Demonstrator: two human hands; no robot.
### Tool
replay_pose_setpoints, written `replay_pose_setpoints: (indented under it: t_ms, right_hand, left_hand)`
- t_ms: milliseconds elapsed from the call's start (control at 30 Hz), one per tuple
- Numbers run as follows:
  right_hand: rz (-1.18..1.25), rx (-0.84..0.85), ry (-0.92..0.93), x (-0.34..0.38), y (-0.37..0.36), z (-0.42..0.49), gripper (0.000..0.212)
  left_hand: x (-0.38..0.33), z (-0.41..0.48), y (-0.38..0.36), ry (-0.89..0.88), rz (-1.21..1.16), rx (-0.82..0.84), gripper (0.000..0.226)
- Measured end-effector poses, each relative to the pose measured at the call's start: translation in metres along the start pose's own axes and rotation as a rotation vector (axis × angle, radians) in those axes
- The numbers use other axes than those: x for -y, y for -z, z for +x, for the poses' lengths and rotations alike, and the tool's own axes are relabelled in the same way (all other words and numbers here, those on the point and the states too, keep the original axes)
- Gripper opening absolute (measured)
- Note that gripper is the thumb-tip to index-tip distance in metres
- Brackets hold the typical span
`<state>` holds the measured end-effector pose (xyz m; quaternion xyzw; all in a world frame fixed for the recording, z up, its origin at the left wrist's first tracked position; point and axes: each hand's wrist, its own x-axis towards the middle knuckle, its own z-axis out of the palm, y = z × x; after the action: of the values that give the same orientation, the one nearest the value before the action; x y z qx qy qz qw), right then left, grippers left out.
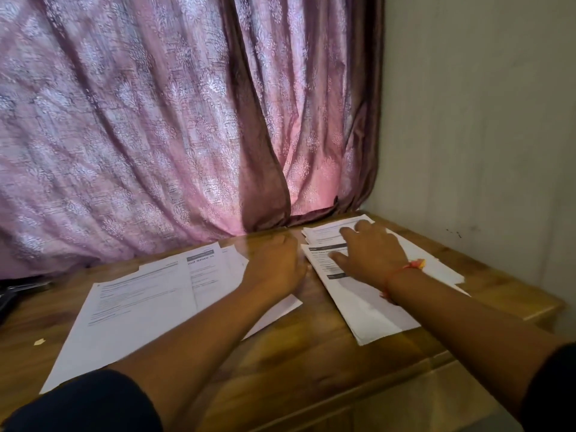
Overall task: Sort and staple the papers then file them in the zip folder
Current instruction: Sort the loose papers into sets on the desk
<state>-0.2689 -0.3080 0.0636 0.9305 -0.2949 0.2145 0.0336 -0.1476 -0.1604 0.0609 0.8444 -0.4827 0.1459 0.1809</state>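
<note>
We judge that we are in the sorting step: nothing looks stapled yet, and neither a stapler nor the zip folder can be made out for certain. Our right hand [371,255] lies flat with its fingers spread on the right-hand stack of papers [367,304], fingertips reaching onto the smaller far stack [330,229] just beyond it; it presses and grips nothing. Our left hand [276,265] rests at the edge of the fanned sheets [140,307] that spread away to its left. The picture is blurred there, so we cannot tell whether its fingers are pinching a sheet or only touching one.

The next move, as we read it, calls for lifting a single sheet from the loose fan and carrying it across to the matching stack under the right hand. That means separating one page cleanly, since the sheets overlap and would drag one another along.

Around us, a pink patterned curtain [156,120] hangs beyond both hands, its hem touching the wooden surface [296,363] near the far stack. A plain wall [483,120] stands beyond the right hand. Something dark [18,291] sits at the surface's edge far to the left of the left hand, too dim to name. A small scrap [40,341] lies near the fan's left edge. The narrow bare strip between the hands is the only working room.
</note>
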Motion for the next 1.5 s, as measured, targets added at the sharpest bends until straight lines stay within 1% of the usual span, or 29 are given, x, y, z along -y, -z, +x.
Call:
replay_pose_setpoints:
  t_ms: [133,200,233,300,333,433,500,567,633,700,733,767,867,933,1033,1333,1400,1500]
  right_hand:
    - [0.057,-0.036,0.114,0.061,-0.002,0.01,0.054]
    - [0.076,-0.062,0.187,0.089,-0.001,0.015,0.053]
    - [0.072,-0.048,0.235,0.104,-0.005,0.02,0.051]
    - [0.068,0.032,0.326,0.132,-0.011,0.028,0.052]
    - [0.095,0.1,0.348,0.145,-0.014,0.032,0.055]
    - [0.137,0.364,0.386,0.177,-0.024,0.037,0.062]
    - [0.091,0.495,0.417,0.194,-0.029,0.036,0.062]
    - [0.064,0.54,0.405,0.207,-0.034,0.035,0.062]
    - [0.081,0.519,0.385,0.219,-0.041,0.037,0.062]
    - [0.128,0.486,0.376,0.226,-0.049,0.036,0.062]
    - [0.143,0.476,0.356,0.229,-0.055,0.036,0.065]
    - [0.142,0.481,0.316,0.231,-0.061,0.037,0.07]
    - [0.109,0.514,0.228,0.232,-0.077,0.04,0.082]
    - [0.103,0.517,0.228,0.231,-0.083,0.042,0.084]
    - [0.093,0.534,0.248,0.229,-0.087,0.046,0.087]
    - [0.068,0.57,0.347,0.228,-0.076,0.041,0.08]
    - [0.081,0.572,0.353,0.228,-0.075,0.039,0.078]
    - [0.091,0.574,0.356,0.229,-0.076,0.037,0.075]
  left_hand:
    - [0.046,-0.007,0.02,0.026,0.208,-0.05,0.046]
    - [0.072,-0.011,0.028,0.088,0.233,-0.035,0.052]
    - [0.086,-0.015,0.032,0.137,0.223,-0.011,0.058]
    - [0.114,-0.022,0.039,0.189,0.151,0.023,0.076]
    - [0.129,-0.027,0.041,0.194,0.129,0.031,0.08]
    - [0.17,-0.044,0.049,0.222,0.236,0.075,0.059]
    - [0.196,-0.055,0.053,0.268,0.254,0.119,0.059]
    - [0.223,-0.062,0.056,0.337,0.247,0.153,0.062]
    - [0.25,-0.069,0.062,0.437,0.222,0.173,0.07]
    - [0.276,-0.078,0.066,0.505,0.207,0.159,0.092]
    - [0.288,-0.083,0.066,0.533,0.193,0.157,0.099]
    - [0.295,-0.088,0.066,0.555,0.173,0.166,0.098]
    - [0.309,-0.101,0.062,0.585,0.157,0.205,0.078]
    - [0.312,-0.104,0.059,0.575,0.185,0.253,0.077]
    - [0.31,-0.105,0.058,0.542,0.171,0.274,0.078]
    - [0.305,-0.107,0.056,0.485,0.168,0.261,0.069]
    - [0.306,-0.107,0.054,0.487,0.158,0.235,0.067]
    - [0.306,-0.107,0.052,0.509,0.062,0.163,0.065]
